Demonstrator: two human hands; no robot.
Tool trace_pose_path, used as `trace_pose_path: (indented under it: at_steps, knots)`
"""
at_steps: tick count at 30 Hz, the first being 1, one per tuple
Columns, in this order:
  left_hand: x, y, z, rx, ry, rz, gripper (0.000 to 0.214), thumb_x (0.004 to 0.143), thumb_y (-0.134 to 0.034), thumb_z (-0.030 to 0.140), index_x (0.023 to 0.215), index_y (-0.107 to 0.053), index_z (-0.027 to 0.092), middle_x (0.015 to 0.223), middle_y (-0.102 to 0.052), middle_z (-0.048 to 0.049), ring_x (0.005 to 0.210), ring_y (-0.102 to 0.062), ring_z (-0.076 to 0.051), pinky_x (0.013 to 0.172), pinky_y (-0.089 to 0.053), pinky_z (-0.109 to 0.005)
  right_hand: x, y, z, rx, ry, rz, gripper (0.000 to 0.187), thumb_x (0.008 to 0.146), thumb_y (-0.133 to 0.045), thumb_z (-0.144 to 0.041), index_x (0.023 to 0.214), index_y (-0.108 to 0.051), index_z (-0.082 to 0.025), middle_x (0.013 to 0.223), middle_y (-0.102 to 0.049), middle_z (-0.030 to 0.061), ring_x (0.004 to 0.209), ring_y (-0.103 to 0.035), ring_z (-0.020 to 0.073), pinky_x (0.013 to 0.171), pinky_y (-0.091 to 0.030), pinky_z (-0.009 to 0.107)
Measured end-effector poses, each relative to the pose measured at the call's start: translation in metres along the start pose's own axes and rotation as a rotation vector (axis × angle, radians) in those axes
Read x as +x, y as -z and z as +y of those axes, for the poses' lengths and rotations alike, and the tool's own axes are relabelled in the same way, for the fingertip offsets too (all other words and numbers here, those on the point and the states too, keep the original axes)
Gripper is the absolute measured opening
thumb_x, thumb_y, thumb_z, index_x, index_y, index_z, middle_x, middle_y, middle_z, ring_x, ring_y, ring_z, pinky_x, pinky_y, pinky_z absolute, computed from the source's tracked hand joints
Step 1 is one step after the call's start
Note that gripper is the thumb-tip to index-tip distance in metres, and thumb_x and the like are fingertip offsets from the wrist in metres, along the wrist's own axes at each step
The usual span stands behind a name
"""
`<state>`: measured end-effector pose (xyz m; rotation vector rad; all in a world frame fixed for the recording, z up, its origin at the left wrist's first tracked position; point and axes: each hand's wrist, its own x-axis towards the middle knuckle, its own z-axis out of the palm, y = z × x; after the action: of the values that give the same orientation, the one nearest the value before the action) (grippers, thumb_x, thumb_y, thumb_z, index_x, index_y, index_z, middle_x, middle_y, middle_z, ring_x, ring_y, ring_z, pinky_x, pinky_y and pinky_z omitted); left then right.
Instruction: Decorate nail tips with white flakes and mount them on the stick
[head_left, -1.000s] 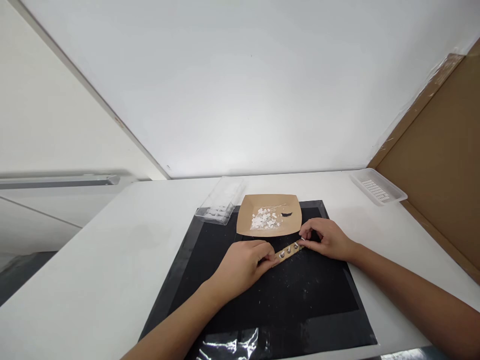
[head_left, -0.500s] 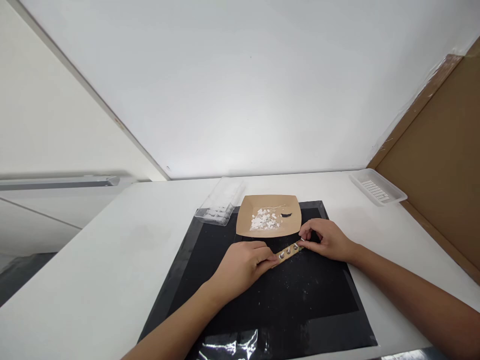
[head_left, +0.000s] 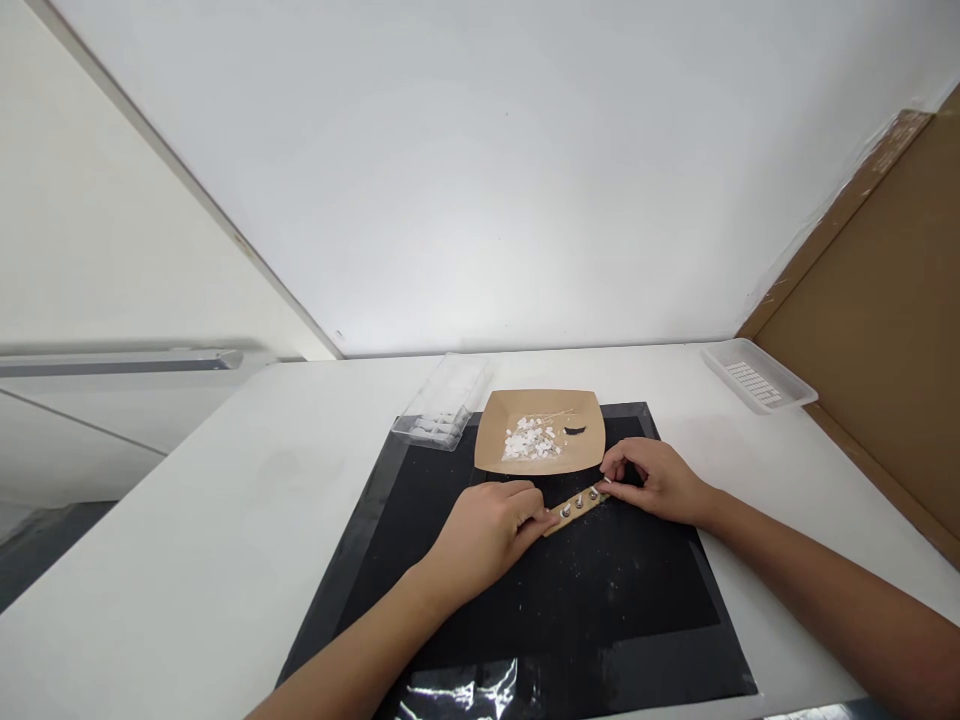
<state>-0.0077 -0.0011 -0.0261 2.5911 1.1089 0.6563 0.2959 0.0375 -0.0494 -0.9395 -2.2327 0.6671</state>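
Note:
A narrow tan strip (head_left: pixel 574 508) with a few small silvery round pieces along it lies on the black mat (head_left: pixel 525 590). My left hand (head_left: pixel 487 530) pinches the strip's near end with closed fingers. My right hand (head_left: pixel 651 480) has its fingers curled, pinching at the strip's far end, where a tiny pale piece shows at the fingertips. Just behind the hands sits a brown paper tray (head_left: pixel 540 436) holding several small white bits and one dark piece.
A clear plastic compartment case (head_left: pixel 444 405) lies at the mat's back left corner. A clear tray with white pieces (head_left: pixel 759 376) sits at the far right by a brown board (head_left: pixel 877 320). Shiny film (head_left: pixel 457 690) covers the mat's near edge.

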Motion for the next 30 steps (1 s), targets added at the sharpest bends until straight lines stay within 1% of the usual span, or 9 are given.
trace_pose_path:
  at_steps: [6,9,14,17,21,25,30]
  knots:
    - [0.0016,0.0013,0.0024,-0.032,0.04,-0.021,0.014,0.099,-0.073,0.027,0.087,-0.07,0.022,0.078,-0.075,0.0032,0.066,-0.067,-0.013,0.063,-0.041,-0.025,-0.0001,0.0004,-0.0007,-0.008,0.004,0.004,0.019,0.099,-0.074,-0.042,0.103,-0.067,-0.024,0.091,-0.073,0.0025,0.08,-0.069,0.0172,0.074,-0.057,0.031]
    - [0.0025,0.0024,0.0035,-0.033,0.058,-0.043,0.014,0.099,-0.073,0.025,0.087,-0.068,0.021,0.08,-0.074,0.0031,0.068,-0.067,-0.013,0.063,-0.04,-0.025,-0.0003,0.0008,-0.0009,-0.004,0.009,0.003,0.019,0.099,-0.074,-0.042,0.103,-0.068,-0.024,0.091,-0.072,0.0019,0.079,-0.069,0.0168,0.074,-0.057,0.03]
    - [0.0033,0.0038,0.0036,-0.032,0.033,-0.064,0.01,0.1,-0.07,0.022,0.09,-0.066,0.021,0.083,-0.073,0.0023,0.07,-0.066,-0.015,0.064,-0.039,-0.025,-0.0002,0.0007,-0.001,-0.012,0.01,0.001,0.019,0.099,-0.074,-0.041,0.103,-0.067,-0.024,0.091,-0.073,0.0021,0.079,-0.069,0.0171,0.073,-0.056,0.03]
    - [0.0035,0.0036,0.0037,-0.026,0.027,-0.069,0.012,0.099,-0.07,0.021,0.088,-0.064,0.021,0.083,-0.072,0.0025,0.07,-0.065,-0.015,0.064,-0.039,-0.025,0.0,0.0007,-0.0017,-0.014,0.007,0.0,0.019,0.099,-0.074,-0.041,0.102,-0.068,-0.024,0.09,-0.072,0.0018,0.079,-0.069,0.017,0.073,-0.056,0.03]
    - [0.0037,0.0029,0.0046,-0.027,0.073,-0.068,0.016,0.097,-0.073,0.022,0.086,-0.062,0.021,0.08,-0.071,0.0035,0.067,-0.064,-0.014,0.062,-0.038,-0.025,0.0,0.0008,-0.0023,0.002,0.0,0.0,0.018,0.099,-0.074,-0.04,0.102,-0.068,-0.024,0.09,-0.072,0.0017,0.079,-0.068,0.0165,0.073,-0.055,0.029]
    - [0.0036,0.0027,0.0051,-0.089,0.111,-0.071,0.01,0.097,-0.075,0.022,0.095,-0.065,0.022,0.083,-0.074,0.0045,0.071,-0.068,-0.014,0.065,-0.042,-0.023,-0.0003,0.0009,-0.0018,-0.001,0.002,-0.003,0.018,0.099,-0.074,-0.04,0.102,-0.068,-0.024,0.09,-0.072,0.0014,0.078,-0.067,0.0161,0.074,-0.055,0.029]
    - [0.0025,0.002,0.0032,-0.08,0.092,-0.051,0.01,0.097,-0.075,0.024,0.09,-0.068,0.022,0.082,-0.075,0.0044,0.071,-0.069,-0.013,0.065,-0.041,-0.023,-0.0004,0.0006,-0.0004,-0.008,0.002,-0.004,0.018,0.099,-0.075,-0.04,0.102,-0.067,-0.024,0.09,-0.071,0.0013,0.078,-0.067,0.0162,0.073,-0.054,0.029]
